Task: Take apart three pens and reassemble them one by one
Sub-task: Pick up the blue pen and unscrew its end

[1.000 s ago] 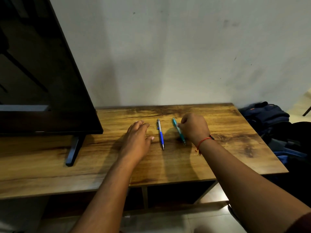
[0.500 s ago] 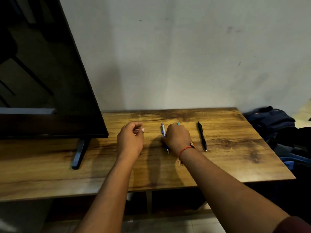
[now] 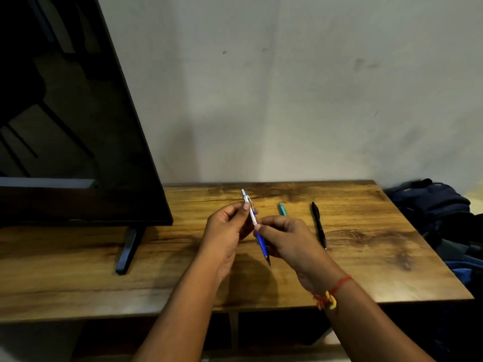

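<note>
Head view: blue-white pen [image 3: 252,216] pinched high by left hand [image 3: 224,232] fingers [image 3: 236,207]; low by right hand [image 3: 291,242].

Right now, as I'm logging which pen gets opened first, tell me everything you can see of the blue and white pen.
The blue and white pen is slim and looks plastic: a white upper half with a clip and blue band, a blue lower half, a dark tip. It looks whole, not yet pulled apart. It is held tilted above the table, tip toward the person. The left hand pinches the white half; the right hand pinches where the blue begins.
</note>
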